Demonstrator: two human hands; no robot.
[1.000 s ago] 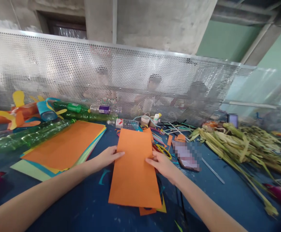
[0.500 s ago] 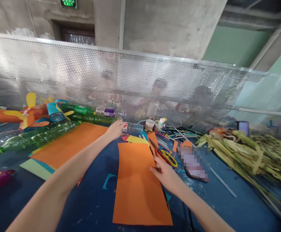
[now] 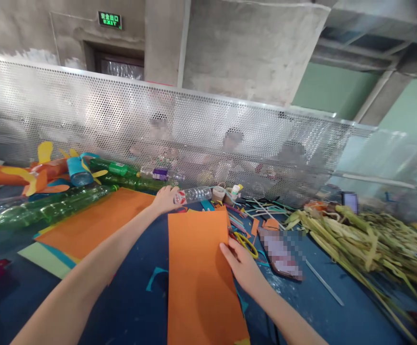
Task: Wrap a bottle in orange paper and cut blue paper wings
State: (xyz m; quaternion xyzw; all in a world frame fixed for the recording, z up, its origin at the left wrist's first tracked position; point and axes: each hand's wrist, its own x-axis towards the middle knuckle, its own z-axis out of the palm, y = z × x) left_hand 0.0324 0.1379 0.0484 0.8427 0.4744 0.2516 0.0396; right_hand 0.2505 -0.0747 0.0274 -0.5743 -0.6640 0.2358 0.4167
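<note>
My left hand (image 3: 165, 199) reaches to the far side of the table, its fingers closed round one end of a clear plastic bottle (image 3: 197, 194) with a red and white label. The bottle lies on its side, pointing right. My right hand (image 3: 242, 263) pinches the right edge of an orange paper sheet (image 3: 203, 278), thumb on top and fingers behind. Other coloured paper shows under the sheet's lower corner. Scissors with yellow handles (image 3: 246, 243) lie just beyond my right hand, their blades partly hidden by the sheet.
More orange paper (image 3: 104, 223) lies left, over blue and green sheets. Green bottles (image 3: 57, 208) and paper-petalled bottles (image 3: 81, 170) stand behind it. A phone (image 3: 280, 254), coloured strips (image 3: 265, 208) and corn husks (image 3: 355, 235) are right. A perforated metal screen (image 3: 201, 115) rises behind; people sit beyond.
My left hand has closed on the bottle and turned it slightly, its right end now higher. The orange sheet has lifted at its far end, with my right hand gripping its edge.
</note>
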